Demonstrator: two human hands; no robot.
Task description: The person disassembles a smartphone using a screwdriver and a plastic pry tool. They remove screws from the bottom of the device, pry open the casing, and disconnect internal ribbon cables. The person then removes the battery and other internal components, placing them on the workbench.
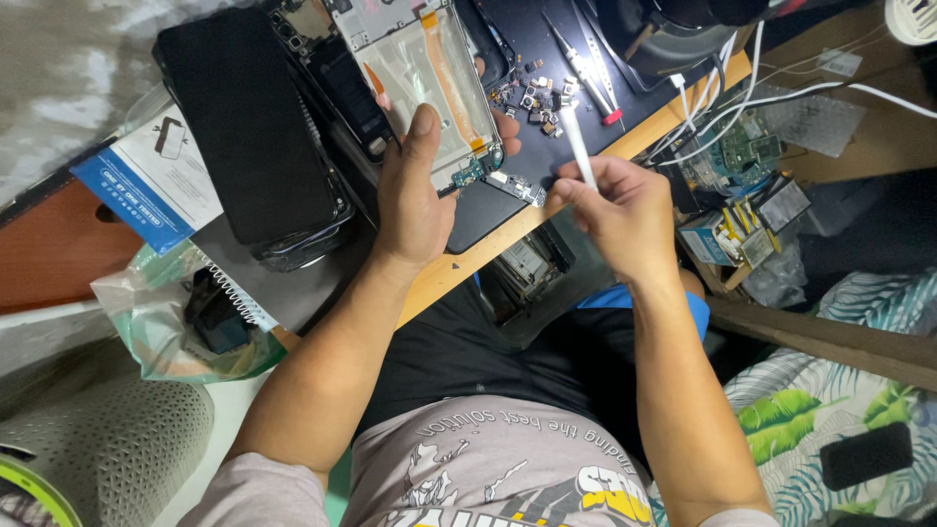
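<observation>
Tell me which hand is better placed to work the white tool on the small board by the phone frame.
Right, probably. The right hand already pinches the white tool, close to the small board. The left hand is busy gripping the opened phone frame.

- Opened phone frame (420,73): bare metal plate with a dull sheen, an orange flex ribbon down it, glossy
- White stick tool (578,146): smooth matt plastic
- Black phone screen panel (244,127): smooth glass, matt-looking in this light
- Worktop (459,268): wood edge, pale and smooth, under a dark matt mat (547,49)
- Tweezers (586,68): shiny metal
- Leaflet (156,185): white and blue paper
- Bag (146,322): thin crinkled clear plastic
- Circuit board (742,151): green, matt
</observation>
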